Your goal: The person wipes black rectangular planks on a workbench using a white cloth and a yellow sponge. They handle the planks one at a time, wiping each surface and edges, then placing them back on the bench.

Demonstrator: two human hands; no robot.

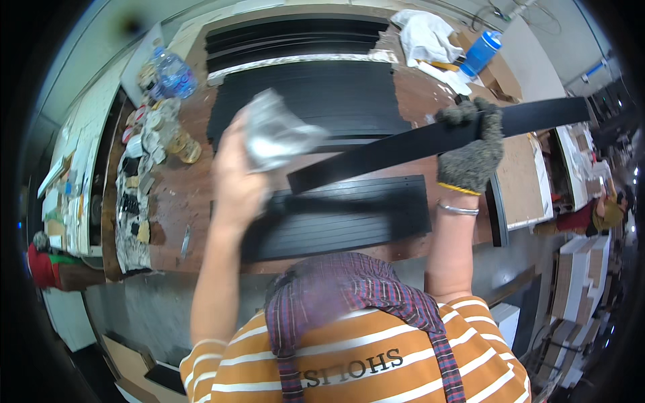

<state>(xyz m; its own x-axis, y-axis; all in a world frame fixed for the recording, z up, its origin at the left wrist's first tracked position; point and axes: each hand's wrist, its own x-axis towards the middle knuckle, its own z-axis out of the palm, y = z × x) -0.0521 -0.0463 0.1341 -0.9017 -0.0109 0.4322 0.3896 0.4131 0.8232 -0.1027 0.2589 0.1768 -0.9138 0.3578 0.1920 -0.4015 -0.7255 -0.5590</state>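
Note:
My bare left hand [236, 178], smeared by motion, is closed on a crumpled silvery-white wad [277, 131]; whether it is cloth or plastic I cannot make out. In a grey knitted glove, my right hand [472, 151] grips a long flat black slat [376, 156] toward its right part. The slat is held raised and slanted, its left end lower and just right of the wad. Beneath it, several black slats [349, 225] lie side by side near the table's front edge, with a dark shadow across them. Farther back lies a wider layer of black slats [302, 94].
On the brown table [195, 228], a clear water bottle [175, 74] and a bottle of yellowish liquid [178, 142] stand left. A small blade [186, 242] lies there too. Back right are a white cloth [424, 37] and a blue bottle [482, 52]. Other people [50, 265] are at the sides.

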